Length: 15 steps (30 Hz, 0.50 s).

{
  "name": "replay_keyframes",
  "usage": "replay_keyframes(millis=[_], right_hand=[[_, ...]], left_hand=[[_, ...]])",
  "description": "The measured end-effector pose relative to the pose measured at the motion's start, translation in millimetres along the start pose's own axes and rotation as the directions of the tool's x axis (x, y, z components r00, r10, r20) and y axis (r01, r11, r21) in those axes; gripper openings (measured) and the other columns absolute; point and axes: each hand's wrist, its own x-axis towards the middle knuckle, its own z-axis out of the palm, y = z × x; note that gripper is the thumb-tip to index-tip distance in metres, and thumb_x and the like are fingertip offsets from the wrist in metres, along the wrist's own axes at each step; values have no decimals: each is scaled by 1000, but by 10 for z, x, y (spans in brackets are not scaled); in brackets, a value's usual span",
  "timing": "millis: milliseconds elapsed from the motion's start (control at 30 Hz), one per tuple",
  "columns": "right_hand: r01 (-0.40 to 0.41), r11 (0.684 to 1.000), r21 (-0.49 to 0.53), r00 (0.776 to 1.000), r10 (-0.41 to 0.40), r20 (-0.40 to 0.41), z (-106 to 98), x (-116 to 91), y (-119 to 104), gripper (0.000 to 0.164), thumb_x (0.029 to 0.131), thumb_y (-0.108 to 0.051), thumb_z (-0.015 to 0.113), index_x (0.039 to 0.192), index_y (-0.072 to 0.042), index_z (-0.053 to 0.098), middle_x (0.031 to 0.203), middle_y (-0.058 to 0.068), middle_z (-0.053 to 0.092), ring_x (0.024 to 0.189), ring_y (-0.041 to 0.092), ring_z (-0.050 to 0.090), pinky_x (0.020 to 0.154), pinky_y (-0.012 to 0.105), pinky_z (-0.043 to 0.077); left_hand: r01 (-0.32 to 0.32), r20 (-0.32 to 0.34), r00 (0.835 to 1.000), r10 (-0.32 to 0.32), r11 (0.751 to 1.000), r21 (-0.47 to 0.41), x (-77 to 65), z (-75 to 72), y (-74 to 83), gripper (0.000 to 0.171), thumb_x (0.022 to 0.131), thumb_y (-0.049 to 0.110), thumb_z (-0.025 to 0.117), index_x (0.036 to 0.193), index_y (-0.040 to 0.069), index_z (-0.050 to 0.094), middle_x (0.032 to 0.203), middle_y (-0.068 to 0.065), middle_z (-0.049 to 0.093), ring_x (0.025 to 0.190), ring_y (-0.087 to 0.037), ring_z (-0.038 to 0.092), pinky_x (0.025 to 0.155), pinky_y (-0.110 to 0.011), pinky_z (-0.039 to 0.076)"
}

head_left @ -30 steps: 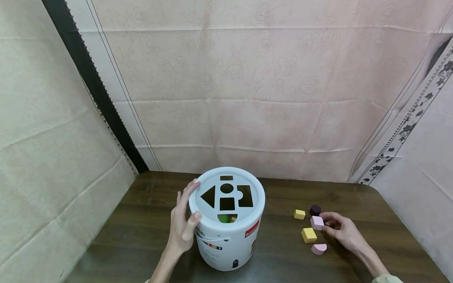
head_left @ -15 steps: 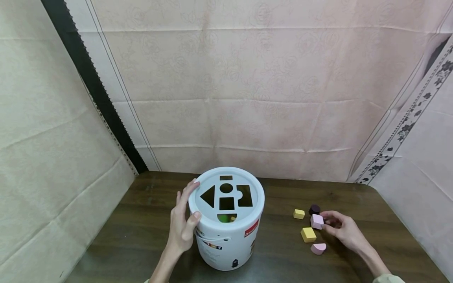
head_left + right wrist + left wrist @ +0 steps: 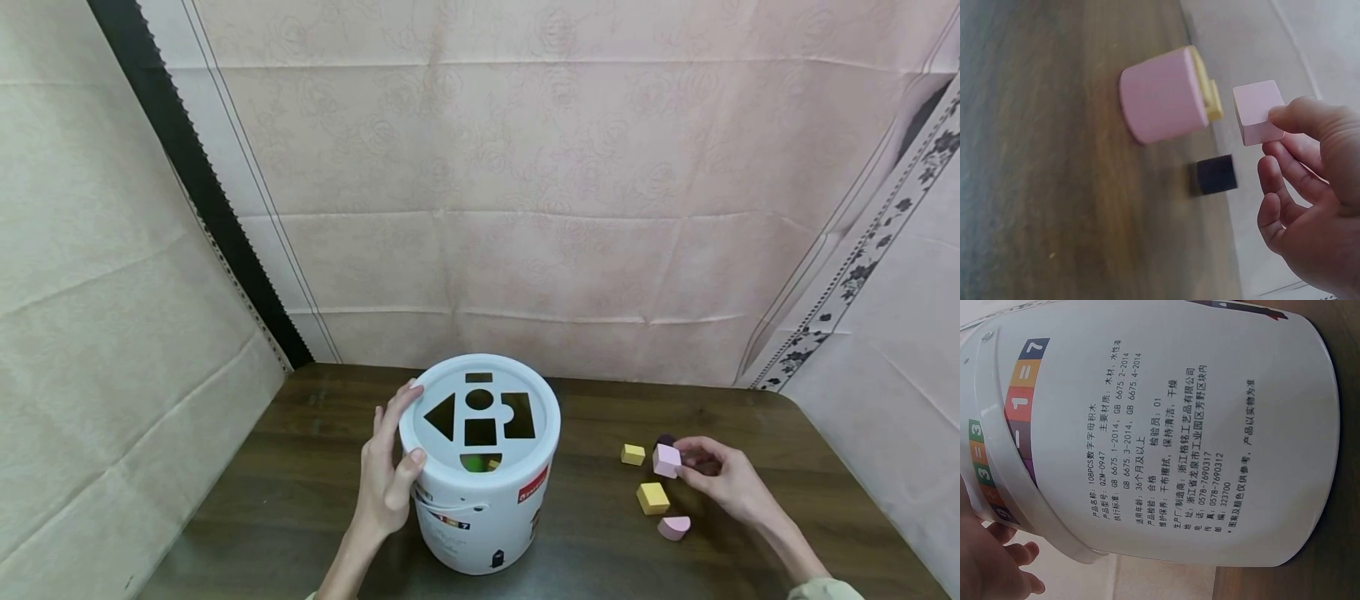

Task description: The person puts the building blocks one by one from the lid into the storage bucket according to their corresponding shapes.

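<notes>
A white bucket (image 3: 450, 546) with shaped holes in its lid (image 3: 450, 375) stands at the table's middle. My left hand (image 3: 384, 471) rests against its left rim, thumb in front and fingers over the edge. The left wrist view shows the bucket's printed wall (image 3: 1272, 456). At the right, my right hand (image 3: 723, 479) pinches a pink cube-like block (image 3: 667, 461) between thumb and fingers. The right wrist view shows that block raised off the table. Close by lie a dark round block (image 3: 664, 439), partly hidden, and a yellow block (image 3: 653, 499).
A pink half-round block (image 3: 674, 528) lies nearest the front, and a smaller yellow block (image 3: 633, 454) is left of the dark one. Pale cloth (image 3: 525, 208) hangs behind the brown table (image 3: 315, 467). Inside the bucket, something green (image 3: 474, 462) shows through a lid hole.
My right hand has lifted the pink cube-like block slightly up and to the left, so it now covers more of the dark block. The left hand and bucket have stayed put.
</notes>
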Motion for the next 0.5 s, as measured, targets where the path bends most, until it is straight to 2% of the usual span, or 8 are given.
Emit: replay_keyframes(millis=[233, 500], right_hand=[[-4, 1000, -19, 1000, 4, -3, -24, 63, -157, 29, 82, 5, 78, 109, 1, 68, 90, 6, 69, 76, 7, 62, 63, 23, 50], [30, 999, -40, 999, -31, -19, -48, 119, -330, 29, 81, 6, 78, 107, -2, 69, 89, 5, 69, 76, 8, 62, 62, 22, 49]], left_hand=[[8, 1, 1000, -8, 1000, 2, 0, -1, 7, 66, 96, 54, 45, 141, 6, 54, 140, -12, 58, 138, -29, 44, 108, -73, 6], [7, -2, 1000, -7, 1000, 2, 1, 0, 13, 66, 96, 54, 45, 140, 5, 54, 139, -13, 58, 138, -29, 44, 107, -74, 6]])
